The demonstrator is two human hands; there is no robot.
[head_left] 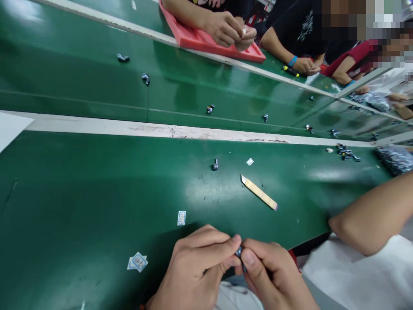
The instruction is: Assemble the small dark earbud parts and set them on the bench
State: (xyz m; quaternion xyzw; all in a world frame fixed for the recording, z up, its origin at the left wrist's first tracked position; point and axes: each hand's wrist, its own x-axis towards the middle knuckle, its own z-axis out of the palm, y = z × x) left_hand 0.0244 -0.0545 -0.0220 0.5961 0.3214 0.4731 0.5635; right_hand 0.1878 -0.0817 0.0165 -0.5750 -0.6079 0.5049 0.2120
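Close to my body, over the near edge of the green table (97, 181), my left hand (201, 262) and my right hand (271, 269) meet around a small dark blue-grey earbud (239, 252). Thumb and fingers of both hands pinch it, and most of it is hidden. A similar earbud (215, 165) lies farther out on the table. To its right rests a craft knife (260, 193) with a pale yellow handle, its blade pointing up and left. A small printed label (181, 218) lies just beyond my left hand.
More labels (137, 261) overlap at the left. A pale divider strip (193, 131) separates the table from a green belt carrying scattered earbuds (146, 79). At right are an earbud pile (346, 153) and another person's arm (371, 215). Co-workers' hands (229, 30) work beyond, over a red tray (206, 45).
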